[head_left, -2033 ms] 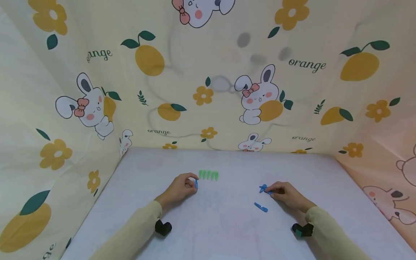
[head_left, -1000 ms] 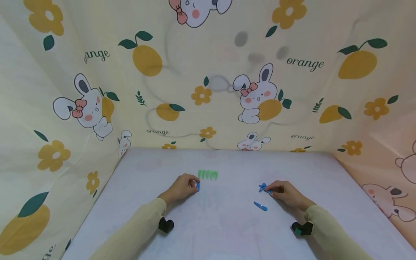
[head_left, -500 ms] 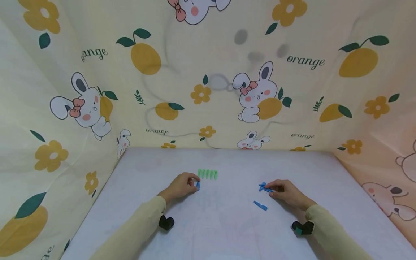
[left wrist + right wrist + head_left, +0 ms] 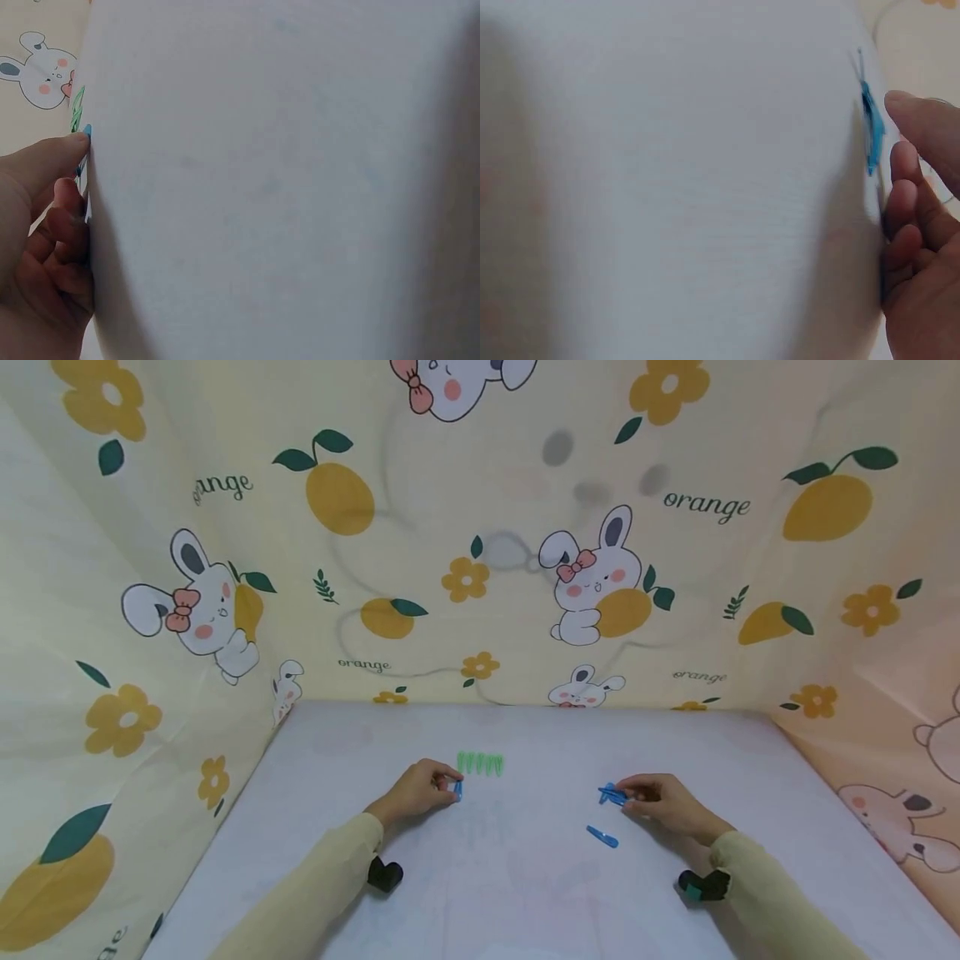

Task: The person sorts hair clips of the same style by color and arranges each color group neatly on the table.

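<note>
Thumb and index finger of my left hand [image 4: 414, 793] pinch a blue clip [image 4: 458, 790] standing lengthwise, just below the left end of a row of several green clips [image 4: 480, 764]. The left wrist view shows the thumb of that hand [image 4: 45, 225] at the blue clip's tip [image 4: 88, 130]. My right hand [image 4: 670, 806] is at the right edge of a small pile of overlapping blue clips [image 4: 612, 794]. From the right wrist, the thumb and fingers of this hand [image 4: 922, 202] are parted beside the blue clips [image 4: 874, 127], with nothing gripped between them.
One separate blue clip [image 4: 602, 837] lies slanted on the white table [image 4: 525, 893], nearer than the pile. A patterned cloth [image 4: 420, 552] rises behind the table and along both sides. Each wrist carries a dark strapped device.
My left hand has shifted slightly right with its blue clip. My right thumb and fingers, earlier on a blue clip of the pile, have drawn slightly back and right; that clip stays with the pile.
</note>
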Motion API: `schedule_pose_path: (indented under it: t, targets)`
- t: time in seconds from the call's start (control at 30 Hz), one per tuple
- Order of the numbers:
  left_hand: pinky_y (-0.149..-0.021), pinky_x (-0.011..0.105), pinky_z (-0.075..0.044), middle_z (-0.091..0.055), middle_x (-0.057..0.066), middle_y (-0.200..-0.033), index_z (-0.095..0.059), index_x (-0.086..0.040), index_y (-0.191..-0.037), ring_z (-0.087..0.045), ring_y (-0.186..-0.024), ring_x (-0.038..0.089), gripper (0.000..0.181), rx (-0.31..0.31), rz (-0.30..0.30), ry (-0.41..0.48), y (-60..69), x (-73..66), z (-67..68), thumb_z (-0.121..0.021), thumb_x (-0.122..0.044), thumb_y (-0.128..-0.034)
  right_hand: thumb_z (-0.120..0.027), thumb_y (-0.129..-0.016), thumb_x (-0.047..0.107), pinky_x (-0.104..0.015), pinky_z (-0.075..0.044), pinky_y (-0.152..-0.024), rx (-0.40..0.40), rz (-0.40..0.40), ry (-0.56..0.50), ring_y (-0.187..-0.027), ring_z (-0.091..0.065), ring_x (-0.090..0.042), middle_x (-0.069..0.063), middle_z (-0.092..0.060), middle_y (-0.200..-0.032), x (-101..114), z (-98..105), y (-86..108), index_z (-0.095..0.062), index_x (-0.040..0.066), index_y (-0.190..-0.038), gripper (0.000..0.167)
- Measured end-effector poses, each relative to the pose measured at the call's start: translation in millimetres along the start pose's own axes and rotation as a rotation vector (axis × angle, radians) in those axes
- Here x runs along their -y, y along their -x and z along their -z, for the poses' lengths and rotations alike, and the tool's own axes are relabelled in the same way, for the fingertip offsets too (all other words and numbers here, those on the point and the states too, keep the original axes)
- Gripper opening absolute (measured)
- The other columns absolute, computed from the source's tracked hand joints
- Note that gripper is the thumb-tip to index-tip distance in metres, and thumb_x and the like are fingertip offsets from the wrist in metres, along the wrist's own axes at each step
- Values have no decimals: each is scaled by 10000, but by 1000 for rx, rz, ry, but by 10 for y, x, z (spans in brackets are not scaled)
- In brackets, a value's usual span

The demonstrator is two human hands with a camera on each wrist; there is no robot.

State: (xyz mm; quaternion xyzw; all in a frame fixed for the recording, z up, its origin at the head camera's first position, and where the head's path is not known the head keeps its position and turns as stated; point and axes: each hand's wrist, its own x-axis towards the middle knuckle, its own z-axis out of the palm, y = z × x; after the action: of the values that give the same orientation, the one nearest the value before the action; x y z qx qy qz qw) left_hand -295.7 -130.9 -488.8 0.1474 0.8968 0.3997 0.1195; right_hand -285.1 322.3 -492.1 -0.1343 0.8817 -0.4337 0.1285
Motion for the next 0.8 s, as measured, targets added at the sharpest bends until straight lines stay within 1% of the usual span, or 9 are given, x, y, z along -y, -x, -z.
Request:
schedule_pose_path:
  t: [0.17,0.3,0.37,0.53,0.63,0.8]
  targets:
    - [-681,252,-398,-582,3,-745,-749,-60,-1166,-482,-695,117,313,-2,-14,23,-5,-14,-12,-794,-114,-861,-696,-950,153,-223,-498,-663,14,-1,-6,-839,-557,-103,-140,-669,-1079,13,61,48,-633,-2,-1293,382]
    - [-671,242,-400,-582,-2,-737,-746,-54,-1180,-488,-707,118,327,3,3,21,-5,-15,-5,-793,-113,-862,-679,-962,146,-233,-519,-676,21,11,12,-849,-589,-99,-177,-687,-1142,18,71,87,-638,-4,-1288,361]
    - [-669,238,-402,-578,-10,-736,-742,-63,-1190,-493,-715,114,330,9,11,9,-3,-7,-4,-789,-121,-868,-667,-968,129,-231,-530,-701,32,31,20,-871,-604,-93,-192,-689,-1164,27,67,111,-641,-12,-1281,344]
    - [-678,241,-409,-566,-29,-745,-736,-80,-1205,-500,-730,109,334,22,7,-51,8,-1,7,-782,-152,-882,-659,-964,93,-214,-531,-757,53,85,28,-916,-613,-74,-219,-690,-1182,91,16,163,-657,-24,-1252,310]
    - [-671,242,-405,-559,-34,-742,-731,-79,-1213,-497,-727,109,339,27,-8,-74,7,-3,15,-777,-165,-888,-672,-955,97,-206,-529,-770,57,93,28,-932,-615,-84,-216,-689,-1202,150,-25,179,-669,-12,-1240,306]
    - [-653,232,-387,-539,-33,-725,-724,-75,-1227,-483,-714,108,346,42,-23,-50,-21,23,10,-769,-168,-897,-692,-941,97,-204,-535,-758,83,110,5,-900,-605,-64,-210,-691,-1201,189,-107,194,-681,-2,-1223,299]
